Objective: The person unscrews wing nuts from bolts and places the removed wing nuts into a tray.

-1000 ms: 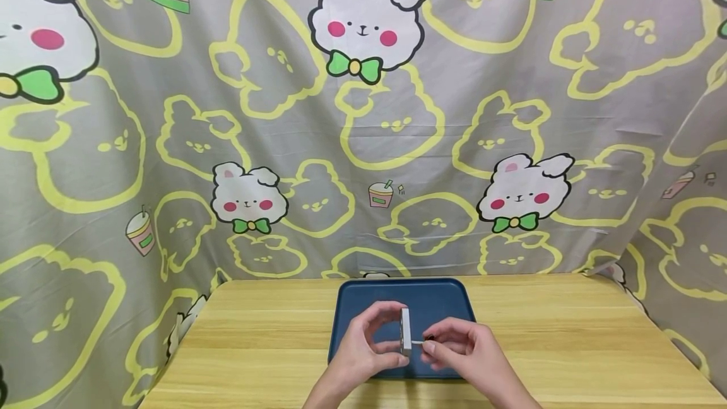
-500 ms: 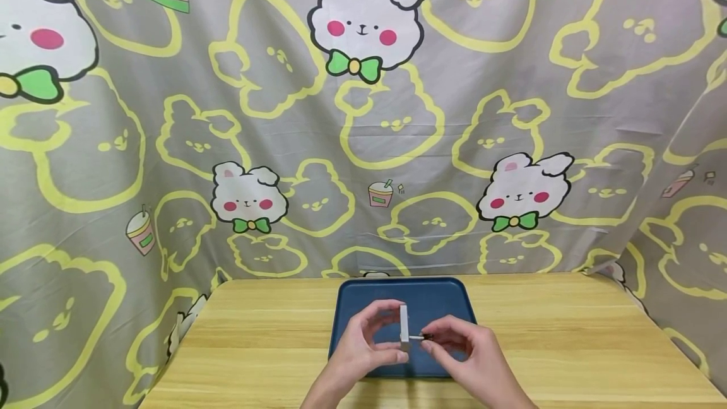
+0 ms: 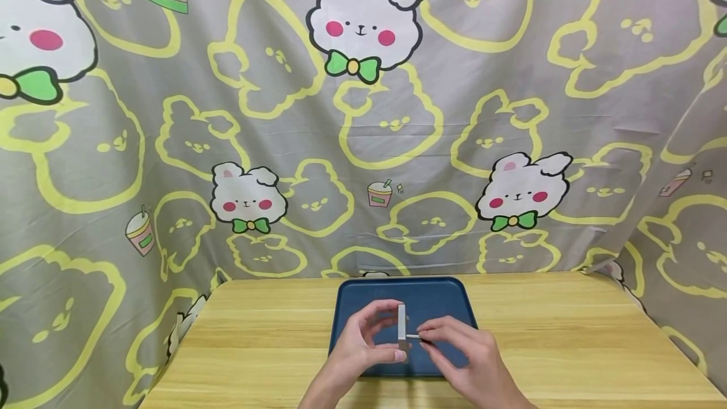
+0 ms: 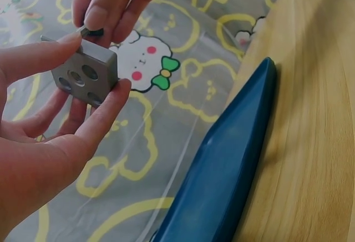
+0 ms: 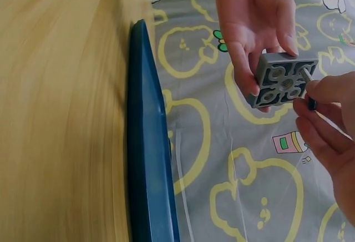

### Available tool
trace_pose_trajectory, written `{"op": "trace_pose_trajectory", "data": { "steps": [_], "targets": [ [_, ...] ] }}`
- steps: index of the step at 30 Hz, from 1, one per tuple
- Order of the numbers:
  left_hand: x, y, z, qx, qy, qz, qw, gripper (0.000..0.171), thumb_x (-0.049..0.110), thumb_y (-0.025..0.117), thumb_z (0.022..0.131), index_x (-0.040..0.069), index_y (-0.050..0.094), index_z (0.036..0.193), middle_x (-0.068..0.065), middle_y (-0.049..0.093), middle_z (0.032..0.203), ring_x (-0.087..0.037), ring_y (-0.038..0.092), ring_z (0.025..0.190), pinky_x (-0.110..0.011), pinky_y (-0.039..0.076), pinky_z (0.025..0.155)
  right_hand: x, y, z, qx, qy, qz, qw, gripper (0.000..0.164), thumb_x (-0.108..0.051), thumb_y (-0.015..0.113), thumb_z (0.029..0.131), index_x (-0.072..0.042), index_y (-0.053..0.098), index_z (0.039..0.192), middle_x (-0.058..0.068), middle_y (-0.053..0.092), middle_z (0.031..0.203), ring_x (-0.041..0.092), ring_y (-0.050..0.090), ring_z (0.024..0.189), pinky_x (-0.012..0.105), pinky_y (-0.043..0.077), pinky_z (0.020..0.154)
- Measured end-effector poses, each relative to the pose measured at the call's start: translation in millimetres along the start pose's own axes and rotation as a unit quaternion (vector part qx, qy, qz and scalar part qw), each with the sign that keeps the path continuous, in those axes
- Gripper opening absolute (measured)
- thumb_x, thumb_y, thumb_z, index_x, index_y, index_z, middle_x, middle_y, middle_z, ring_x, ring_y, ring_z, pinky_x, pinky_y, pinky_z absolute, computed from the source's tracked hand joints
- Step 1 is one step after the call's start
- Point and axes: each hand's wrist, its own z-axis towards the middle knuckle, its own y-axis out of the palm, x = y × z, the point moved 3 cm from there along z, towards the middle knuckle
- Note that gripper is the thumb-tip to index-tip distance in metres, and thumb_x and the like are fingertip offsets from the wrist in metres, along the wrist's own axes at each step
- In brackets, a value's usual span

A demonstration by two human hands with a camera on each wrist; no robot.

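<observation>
- patterned cloth (image 3: 392,144): hangs as a backdrop behind the work, printed with rabbits and yellow outlines.
- wooden table (image 3: 255,327): the surface under everything, with its far edge by the cloth.
- blue tray (image 3: 437,298): lies flat on the table, below both hands; working over it seems wise, since a dropped part would likely land inside its rim.
- left hand (image 3: 360,346): grips the block by its edges between thumb and fingers, leaving both broad faces free; a firm hold here should stop the block twisting.
- right hand (image 3: 471,352): pinches the screw between thumb and fingertips; a light pinch and short rolls of the fingers would probably suit better than force.
- gray block (image 5: 285,81): held up on edge above the tray, between the hands, its ribbed face toward the right hand.
- screw (image 5: 306,75): its tip is at a corner hole of the ribbed face; how deep it sits, i cannot tell. best kept in line with the hole, as a tilt could make it bind.
- dark end (image 5: 312,104): the screw's outer end, by the right fingertips, partly hidden.
</observation>
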Motion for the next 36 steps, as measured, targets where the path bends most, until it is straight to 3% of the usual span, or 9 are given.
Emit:
{"op": "trace_pose_trajectory", "data": {
  "steps": [8,14,19,22,24,26,29,31,36],
  "targets": [
    [0.1,-1.6,-0.7,-0.004,-0.008,-0.015,0.9998,0.065,-0.005,0.079,0.084,-0.003,0.05,0.143,-0.014,0.053,0.142,-0.036,0.051,0.129,-0.046,0.059,0.092,-2,3,-2,0.012,-0.045,-0.021,0.999,0.018,-0.026,0.063,0.103,-0.013,0.075,0.108,0.002,0.071,0.108,0.015,0.072,0.088,0.015,0.056,0.083],
    [-0.1,-1.8,-0.6,-0.004,-0.008,-0.013,0.9999,0.066,-0.003,0.08,0.084,-0.002,0.051,0.143,-0.014,0.053,0.142,-0.035,0.052,0.129,-0.044,0.059,0.092,-1,3,-3,0.016,-0.042,-0.023,0.999,0.019,-0.027,0.065,0.102,-0.011,0.075,0.108,0.003,0.071,0.108,0.016,0.072,0.088,0.015,0.056,0.084],
    [0.5,-1.2,-0.5,0.005,-0.001,-0.008,1.0,0.066,-0.007,0.078,0.082,-0.002,0.051,0.143,-0.014,0.054,0.141,-0.037,0.051,0.131,-0.047,0.058,0.094,-1,0,-4,0.016,0.015,0.002,1.0,0.029,-0.009,0.083,0.087,-0.012,0.073,0.114,0.003,0.072,0.111,0.018,0.072,0.093,0.017,0.055,0.087],
    [1.7,-0.7,0.0,0.014,0.011,0.011,0.9998,0.066,-0.008,0.079,0.081,-0.001,0.053,0.141,-0.014,0.055,0.14,-0.036,0.051,0.131,-0.046,0.058,0.095,-1,-3,-3,0.007,0.13,0.045,0.99,0.039,0.002,0.083,0.083,-0.016,0.072,0.116,0.0,0.073,0.109,0.015,0.072,0.093,0.02,0.058,0.083],
    [2.8,0.2,0.1,0.017,0.019,0.027,0.9993,0.066,-0.009,0.079,0.079,-0.001,0.054,0.139,-0.014,0.055,0.14,-0.034,0.051,0.131,-0.044,0.058,0.095,3,-4,-3,-0.001,0.247,0.097,0.964,0.028,-0.002,0.077,0.09,-0.015,0.073,0.115,0.0,0.074,0.107,0.014,0.073,0.093,0.023,0.06,0.081],
    [3.8,1.3,-0.1,0.017,0.027,0.04,0.9987,0.066,-0.011,0.079,0.078,-0.001,0.054,0.139,-0.014,0.055,0.14,-0.032,0.051,0.131,-0.043,0.058,0.095,7,-5,-4,-0.005,0.361,0.158,0.919,0.019,-0.009,0.073,0.096,-0.009,0.073,0.115,0.005,0.075,0.107,0.017,0.074,0.091,0.028,0.062,0.08],
    [5.3,3.1,-0.5,0.012,0.04,0.059,0.9974,0.066,-0.013,0.078,0.077,-0.001,0.055,0.138,-0.016,0.055,0.14,-0.028,0.051,0.131,-0.042,0.057,0.096,15,-5,-6,-0.011,0.475,0.232,0.849,0.028,-0.018,0.071,0.098,0.002,0.07,0.118,0.015,0.074,0.108,0.025,0.075,0.091,0.036,0.063,0.08],
    [6.0,3.9,-0.6,0.008,0.046,0.07,0.9964,0.066,-0.014,0.078,0.077,-0.001,0.055,0.137,-0.016,0.056,0.14,-0.026,0.052,0.131,-0.041,0.057,0.096,19,-6,-8,-0.027,0.507,0.267,0.819,0.034,-0.02,0.07,0.099,0.007,0.068,0.121,0.018,0.073,0.109,0.029,0.075,0.09,0.041,0.063,0.08],
    [6.5,4.5,-0.9,0.003,0.057,0.089,0.9944,0.065,-0.013,0.078,0.078,0.001,0.055,0.137,-0.02,0.054,0.14,-0.024,0.052,0.13,-0.039,0.057,0.096,24,-5,-11,-0.074,0.533,0.345,0.769,0.036,-0.02,0.068,0.101,0.007,0.066,0.124,0.021,0.074,0.109,0.03,0.075,0.095,0.041,0.062,0.083]
  ]
}}
